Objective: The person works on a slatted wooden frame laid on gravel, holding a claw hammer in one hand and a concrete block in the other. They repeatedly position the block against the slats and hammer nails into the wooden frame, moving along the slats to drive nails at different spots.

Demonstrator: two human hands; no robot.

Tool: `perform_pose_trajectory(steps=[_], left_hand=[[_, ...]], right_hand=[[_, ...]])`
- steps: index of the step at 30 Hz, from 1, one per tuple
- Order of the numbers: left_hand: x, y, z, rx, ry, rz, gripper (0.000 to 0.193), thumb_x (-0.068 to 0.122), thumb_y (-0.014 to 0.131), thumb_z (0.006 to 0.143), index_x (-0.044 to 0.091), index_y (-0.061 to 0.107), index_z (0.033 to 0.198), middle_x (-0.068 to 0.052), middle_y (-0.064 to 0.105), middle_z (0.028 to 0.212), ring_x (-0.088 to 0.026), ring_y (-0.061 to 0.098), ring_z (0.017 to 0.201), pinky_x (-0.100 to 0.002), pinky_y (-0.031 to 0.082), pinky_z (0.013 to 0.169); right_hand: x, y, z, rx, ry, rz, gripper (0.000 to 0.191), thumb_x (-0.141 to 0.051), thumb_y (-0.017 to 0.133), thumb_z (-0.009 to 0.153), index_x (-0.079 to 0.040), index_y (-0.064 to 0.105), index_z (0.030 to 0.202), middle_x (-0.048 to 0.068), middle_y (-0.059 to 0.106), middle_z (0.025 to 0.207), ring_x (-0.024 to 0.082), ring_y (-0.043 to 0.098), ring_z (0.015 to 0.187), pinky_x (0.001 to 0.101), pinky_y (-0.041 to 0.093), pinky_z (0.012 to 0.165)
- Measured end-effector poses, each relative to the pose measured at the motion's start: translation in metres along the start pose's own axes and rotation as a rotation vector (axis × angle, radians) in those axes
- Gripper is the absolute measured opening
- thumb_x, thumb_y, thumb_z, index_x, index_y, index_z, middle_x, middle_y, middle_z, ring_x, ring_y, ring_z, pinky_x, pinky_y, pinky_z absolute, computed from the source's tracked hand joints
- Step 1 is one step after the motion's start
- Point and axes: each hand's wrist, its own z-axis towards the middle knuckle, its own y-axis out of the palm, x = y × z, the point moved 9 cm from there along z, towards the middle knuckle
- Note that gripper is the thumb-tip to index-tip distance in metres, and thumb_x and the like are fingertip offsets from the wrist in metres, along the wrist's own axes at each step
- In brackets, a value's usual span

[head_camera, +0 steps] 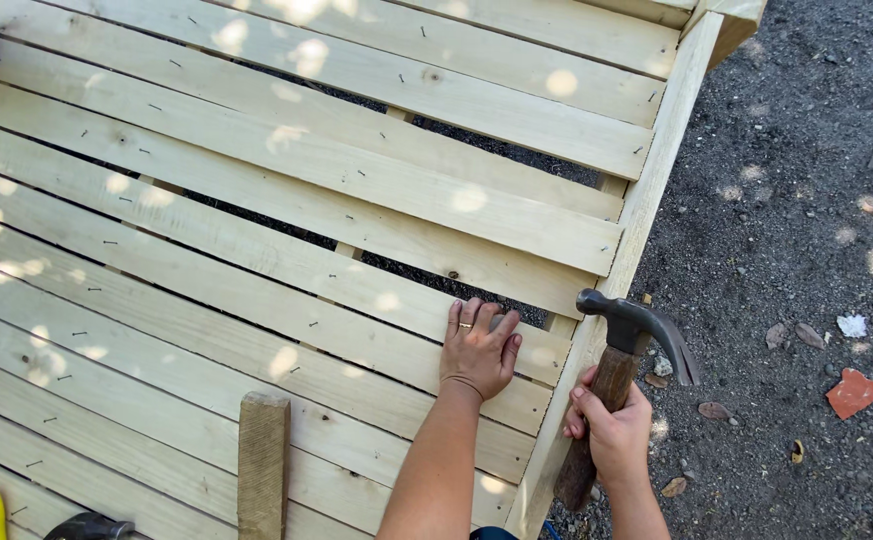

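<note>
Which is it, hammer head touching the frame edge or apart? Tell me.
Cannot tell. In the head view the hammer head overlaps the frame edge, but no contact or gap shows plainly.

Both bare hands low in view, forearms reaching up from the bottom edge.
Left hand [478,348] lies flat, palm down, fingers spread forward, ring on one finger; right hand [611,425] is fisted tight, thumb wrapped round.

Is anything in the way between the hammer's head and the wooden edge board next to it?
Nothing visible. The hammer, held in the right hand, has its head right beside the edge board. The left hand lies flat on a slat, off to the side.
</note>
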Motion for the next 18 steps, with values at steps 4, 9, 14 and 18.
perform_pose_trajectory(steps=[4, 9, 14, 18], left_hand=[[0.002, -0.004, 0.002, -0.012, 0.003, 0.034, 0.03, 0.036, 0.054, 0.097, 0.023, 0.065, 0.122, -0.008, 0.057, 0.126, -0.03, 0.044, 0.13, -0.054, 0.024, 0.119], [0.004, -0.007, 0.004, -0.015, 0.002, 0.024, 0.031, 0.036, 0.054, 0.097, 0.024, 0.066, 0.122, -0.009, 0.057, 0.127, -0.031, 0.044, 0.128, -0.054, 0.023, 0.118], [0.002, -0.008, 0.003, -0.01, 0.001, 0.013, 0.03, 0.036, 0.054, 0.097, 0.024, 0.067, 0.121, -0.009, 0.057, 0.125, -0.032, 0.044, 0.129, -0.053, 0.024, 0.119], [0.005, -0.011, 0.002, 0.036, 0.019, 0.014, 0.029, 0.036, 0.055, 0.096, 0.024, 0.067, 0.121, -0.01, 0.057, 0.124, -0.032, 0.044, 0.128, -0.054, 0.024, 0.118]], right_hand=[[-0.001, 0.002, -0.002, 0.019, 0.006, -0.016, 0.013, 0.004, 0.062, 0.088, 0.001, 0.056, 0.099, 0.009, 0.056, 0.068, 0.014, 0.05, 0.046, 0.0325, 0.047, 0.045], [0.001, 0.002, -0.001, 0.034, 0.016, -0.001, 0.013, 0.005, 0.062, 0.087, 0.001, 0.056, 0.098, 0.009, 0.058, 0.07, 0.014, 0.05, 0.045, 0.0331, 0.046, 0.043], [0.004, 0.001, 0.0, 0.028, 0.006, 0.021, 0.014, 0.004, 0.063, 0.087, 0.001, 0.056, 0.099, 0.009, 0.058, 0.071, 0.013, 0.05, 0.045, 0.0327, 0.046, 0.043], [0.006, -0.003, 0.0, 0.044, 0.02, 0.01, 0.014, 0.004, 0.063, 0.087, 0.002, 0.056, 0.099, 0.009, 0.058, 0.071, 0.013, 0.05, 0.045, 0.0329, 0.046, 0.044]])
